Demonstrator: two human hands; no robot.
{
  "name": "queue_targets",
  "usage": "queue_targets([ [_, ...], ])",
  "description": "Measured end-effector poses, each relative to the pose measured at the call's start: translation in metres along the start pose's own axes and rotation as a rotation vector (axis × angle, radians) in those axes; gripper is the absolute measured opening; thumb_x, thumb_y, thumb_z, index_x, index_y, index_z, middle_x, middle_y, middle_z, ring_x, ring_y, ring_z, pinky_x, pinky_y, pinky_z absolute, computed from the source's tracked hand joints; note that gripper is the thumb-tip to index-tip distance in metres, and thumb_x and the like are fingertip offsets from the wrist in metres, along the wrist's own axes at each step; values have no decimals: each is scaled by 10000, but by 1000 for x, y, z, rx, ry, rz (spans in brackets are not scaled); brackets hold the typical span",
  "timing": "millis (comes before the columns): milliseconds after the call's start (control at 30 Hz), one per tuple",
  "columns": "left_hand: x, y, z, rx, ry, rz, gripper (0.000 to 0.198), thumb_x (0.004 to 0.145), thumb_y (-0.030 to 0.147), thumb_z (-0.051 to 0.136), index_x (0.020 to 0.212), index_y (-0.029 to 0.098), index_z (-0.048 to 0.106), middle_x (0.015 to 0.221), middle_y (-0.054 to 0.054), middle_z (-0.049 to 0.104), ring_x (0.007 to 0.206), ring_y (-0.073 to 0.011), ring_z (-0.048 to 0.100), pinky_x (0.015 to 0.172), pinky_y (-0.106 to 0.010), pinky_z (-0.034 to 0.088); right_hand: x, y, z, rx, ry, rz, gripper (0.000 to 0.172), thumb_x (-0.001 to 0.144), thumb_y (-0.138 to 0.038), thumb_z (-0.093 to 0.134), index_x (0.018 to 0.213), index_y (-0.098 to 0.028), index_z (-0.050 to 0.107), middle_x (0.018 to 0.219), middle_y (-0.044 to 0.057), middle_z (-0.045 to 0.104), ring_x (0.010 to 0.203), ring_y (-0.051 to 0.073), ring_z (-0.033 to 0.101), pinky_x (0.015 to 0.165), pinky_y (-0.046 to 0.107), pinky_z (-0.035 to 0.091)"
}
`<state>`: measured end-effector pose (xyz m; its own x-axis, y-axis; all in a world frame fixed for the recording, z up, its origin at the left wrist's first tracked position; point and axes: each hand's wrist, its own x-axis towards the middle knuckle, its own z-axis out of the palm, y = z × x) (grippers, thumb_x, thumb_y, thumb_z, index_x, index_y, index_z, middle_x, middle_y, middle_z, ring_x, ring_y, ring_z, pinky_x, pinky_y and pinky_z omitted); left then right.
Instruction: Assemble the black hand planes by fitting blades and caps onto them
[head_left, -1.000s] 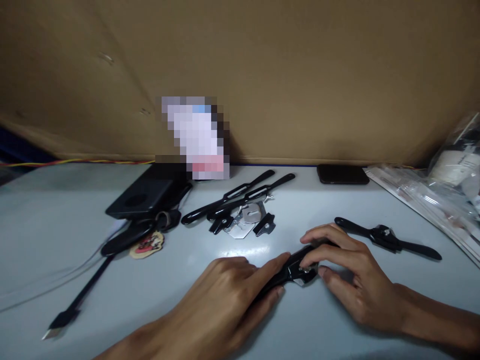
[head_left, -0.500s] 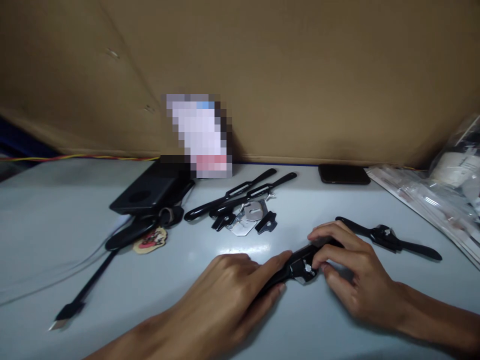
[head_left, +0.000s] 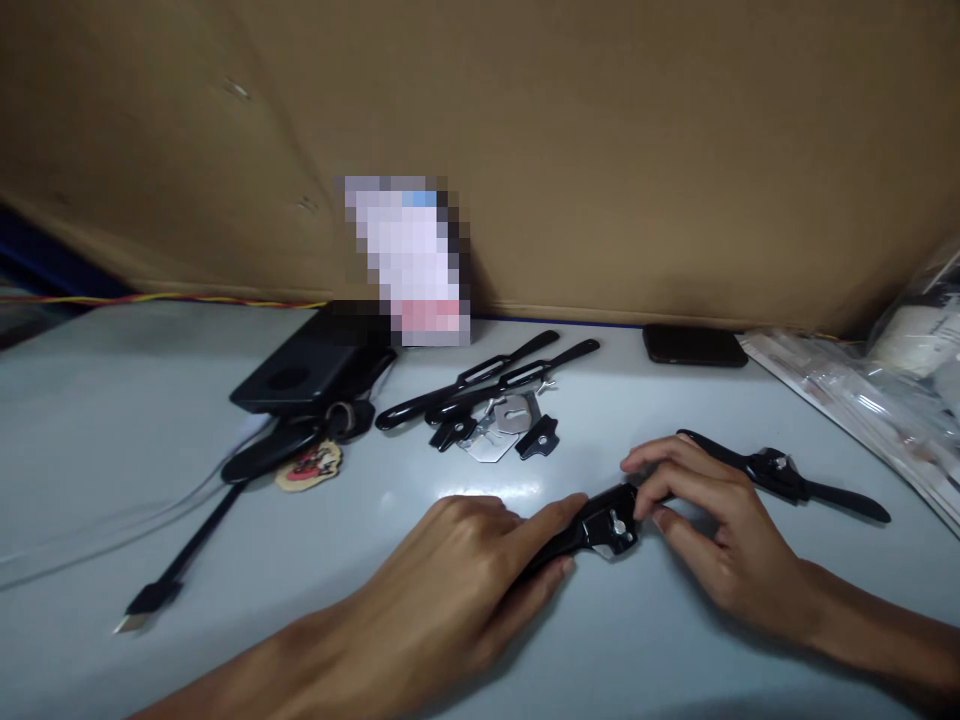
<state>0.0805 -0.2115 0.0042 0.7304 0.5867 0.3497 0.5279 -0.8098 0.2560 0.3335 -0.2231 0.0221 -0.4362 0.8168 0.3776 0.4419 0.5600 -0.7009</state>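
Note:
A black spokeshave [head_left: 609, 522] with a silver wing screw on its body is held low over the table in front of me. My left hand [head_left: 480, 570] wraps around its left handle, thumb lying along the top. My right hand [head_left: 712, 530] has its fingers curled about the right handle, beside the body; the fingers cover most of that handle. Just beyond my right hand lies another assembled spokeshave [head_left: 780, 472]. Farther back are two bare spokeshave frames [head_left: 487, 378], with flat silver blades [head_left: 491, 440] and black caps [head_left: 538, 438] in front of them.
At the left lie a black box-shaped device [head_left: 292, 375] and a black cable with a metal plug [head_left: 161, 600], near a wooden charm [head_left: 309, 467]. A dark phone [head_left: 694, 345] lies at the back. Plastic-wrapped packets [head_left: 862, 410] occupy the right side. A cardboard wall [head_left: 600, 150] closes off the back.
The fingers of my right hand have shifted from the wing screw slightly right, leaving more of the body in sight. My left hand keeps its hold. The whole view has shifted a little.

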Motion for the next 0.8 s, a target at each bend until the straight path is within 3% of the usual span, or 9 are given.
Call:
queue_targets([
  [67,0,0,0,-1,4,3,339,1081,270,391,1371,167,533,613,40,644,469,-159,597,472,-290,365,0,1,1,-12,-26,-9,324,842,23,495,938,-209,700,1120,82,663,1089,224,618,906,401,520],
  [233,1,1,-2,-2,6,8,356,1088,276,379,1391,155,523,608,41,632,476,-158,598,471,-289,365,-2,3,4,-36,-55,-29,318,836,53,474,813,-206,657,1163,72,652,1131,226,596,926,402,510],
  [400,2,1,-4,-19,-11,5,335,1095,277,369,1362,164,535,612,46,628,472,-155,593,469,-288,375,-4,2,4,-68,-90,-57,414,835,52,466,1047,-226,686,1225,89,632,1180,234,575,984,434,498],
  [567,1,1,-3,-12,-13,6,349,1101,298,366,1373,156,533,615,43,635,471,-154,597,466,-287,370,-2,1,1,-16,-75,10,284,834,26,494,841,-205,658,1198,81,639,1169,230,594,966,411,506],
  [733,1,1,-2,-9,-9,10,357,1102,299,357,1386,163,523,617,45,634,471,-155,600,464,-288,373,-1,-1,2,-24,-102,3,362,822,27,510,1033,-207,688,1204,97,640,1170,242,583,975,439,505],
  [800,1,1,-3,-14,-6,14,353,1102,292,357,1388,162,519,630,44,645,475,-153,606,468,-287,383,-1,-2,0,-5,-126,-31,387,816,38,497,1013,-222,706,1229,85,636,1183,238,579,994,446,494],
])
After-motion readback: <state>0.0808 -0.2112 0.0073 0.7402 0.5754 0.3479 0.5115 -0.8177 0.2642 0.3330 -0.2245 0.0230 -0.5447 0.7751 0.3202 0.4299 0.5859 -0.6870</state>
